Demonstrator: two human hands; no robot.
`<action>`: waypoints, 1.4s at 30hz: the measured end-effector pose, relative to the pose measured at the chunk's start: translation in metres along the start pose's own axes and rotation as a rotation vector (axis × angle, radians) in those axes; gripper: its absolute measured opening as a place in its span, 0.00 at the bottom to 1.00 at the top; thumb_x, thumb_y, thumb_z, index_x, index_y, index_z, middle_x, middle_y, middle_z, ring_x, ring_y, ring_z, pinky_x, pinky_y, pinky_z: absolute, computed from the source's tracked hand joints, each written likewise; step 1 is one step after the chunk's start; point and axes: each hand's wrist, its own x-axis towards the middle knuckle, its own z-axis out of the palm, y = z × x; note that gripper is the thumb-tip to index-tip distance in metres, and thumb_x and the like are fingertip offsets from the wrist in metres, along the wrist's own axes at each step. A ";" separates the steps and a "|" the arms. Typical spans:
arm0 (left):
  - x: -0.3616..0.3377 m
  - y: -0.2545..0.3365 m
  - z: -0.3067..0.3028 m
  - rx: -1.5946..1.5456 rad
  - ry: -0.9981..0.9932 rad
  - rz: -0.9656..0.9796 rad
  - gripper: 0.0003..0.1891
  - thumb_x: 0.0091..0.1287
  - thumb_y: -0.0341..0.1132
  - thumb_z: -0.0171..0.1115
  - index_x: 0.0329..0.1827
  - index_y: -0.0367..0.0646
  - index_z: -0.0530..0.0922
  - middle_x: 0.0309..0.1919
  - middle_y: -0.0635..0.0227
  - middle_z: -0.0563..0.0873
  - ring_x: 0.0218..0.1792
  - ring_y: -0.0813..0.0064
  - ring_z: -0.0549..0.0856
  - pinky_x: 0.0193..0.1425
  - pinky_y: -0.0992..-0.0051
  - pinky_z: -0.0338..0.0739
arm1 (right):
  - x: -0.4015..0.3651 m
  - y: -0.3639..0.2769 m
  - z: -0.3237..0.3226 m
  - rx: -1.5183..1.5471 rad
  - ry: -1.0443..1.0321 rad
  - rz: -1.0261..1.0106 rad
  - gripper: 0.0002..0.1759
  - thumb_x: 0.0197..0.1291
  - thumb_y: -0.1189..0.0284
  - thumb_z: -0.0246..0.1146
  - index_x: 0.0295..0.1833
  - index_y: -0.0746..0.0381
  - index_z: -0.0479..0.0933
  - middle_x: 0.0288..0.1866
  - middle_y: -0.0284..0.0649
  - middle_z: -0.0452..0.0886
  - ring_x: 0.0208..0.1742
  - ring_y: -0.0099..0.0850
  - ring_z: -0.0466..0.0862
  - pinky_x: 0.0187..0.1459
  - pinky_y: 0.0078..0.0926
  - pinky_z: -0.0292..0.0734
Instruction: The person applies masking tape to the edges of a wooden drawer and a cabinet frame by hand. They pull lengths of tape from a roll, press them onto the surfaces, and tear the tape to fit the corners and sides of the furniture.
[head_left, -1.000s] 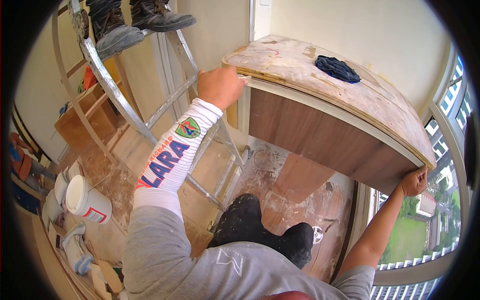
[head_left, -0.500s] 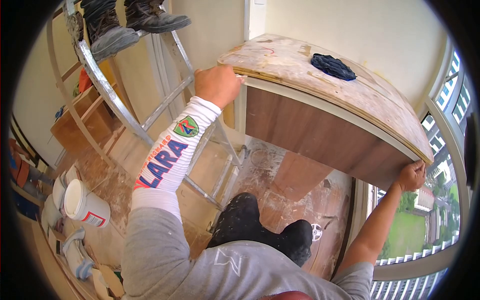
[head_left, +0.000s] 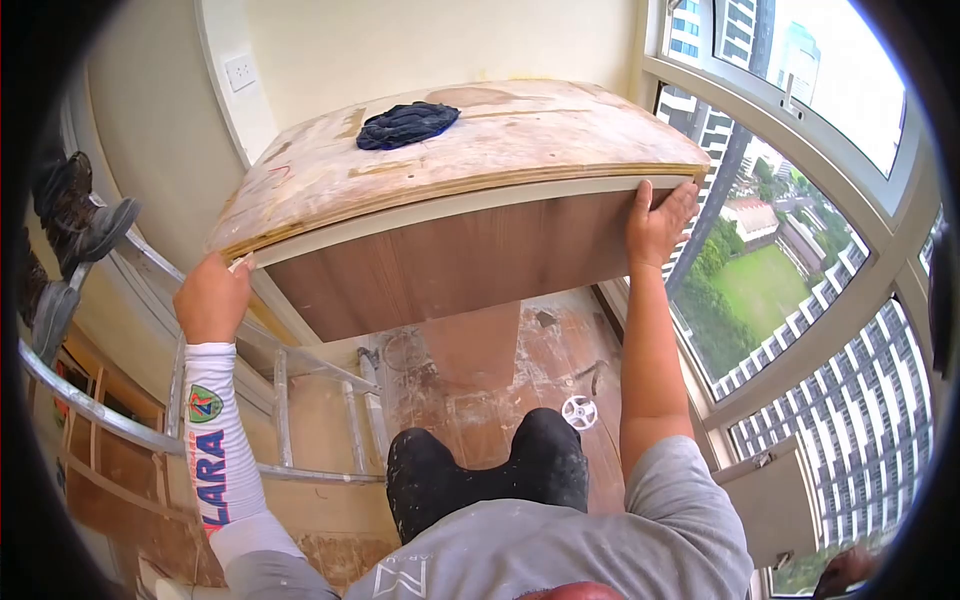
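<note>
A desk-like unit has a stained plywood top [head_left: 540, 130] and a brown wood-grain front panel [head_left: 450, 255]. Between them, a pale edging strip [head_left: 470, 203] runs along the front edge. At the strip's left end, the fingers of my left hand [head_left: 213, 298] are closed on it by the corner. My right hand [head_left: 660, 222] lies against the strip's right end, with its thumb apart and its fingers stretched out. A crumpled dark cloth [head_left: 408, 126] rests on the plywood.
On the left stands an aluminium ladder [head_left: 110, 415], with another person's boots [head_left: 85, 215] on it. Tall windows [head_left: 750, 260] line the right side. A white round piece [head_left: 579, 412] lies on the dusty floor [head_left: 470, 420] beside my knee.
My view has swung right, so the unit now appears more squarely ahead. My right hand has gone from gripping the right corner to lying open against the strip. My left hand stays at the left end.
</note>
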 end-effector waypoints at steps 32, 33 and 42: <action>0.000 -0.005 0.003 0.000 -0.051 -0.105 0.26 0.64 0.54 0.67 0.47 0.36 0.82 0.32 0.51 0.91 0.37 0.51 0.91 0.44 0.53 0.83 | -0.248 -0.329 0.016 0.283 -0.366 -1.423 0.46 0.64 0.41 0.61 0.82 0.50 0.61 0.88 0.39 0.48 0.88 0.45 0.45 0.80 0.68 0.29; -0.001 -0.006 0.003 0.005 -0.054 -0.104 0.26 0.64 0.54 0.67 0.47 0.36 0.82 0.32 0.51 0.91 0.37 0.51 0.91 0.44 0.53 0.83 | -0.251 -0.331 0.017 0.263 -0.383 -1.433 0.48 0.62 0.40 0.61 0.83 0.49 0.60 0.89 0.38 0.47 0.88 0.45 0.44 0.80 0.70 0.29; -0.013 -0.051 0.020 -0.611 0.046 0.258 0.23 0.69 0.46 0.66 0.60 0.41 0.75 0.36 0.53 0.91 0.36 0.47 0.90 0.45 0.54 0.83 | -0.252 -0.334 0.014 0.117 -0.430 -1.473 0.60 0.51 0.32 0.64 0.85 0.49 0.55 0.89 0.33 0.43 0.88 0.43 0.40 0.77 0.78 0.28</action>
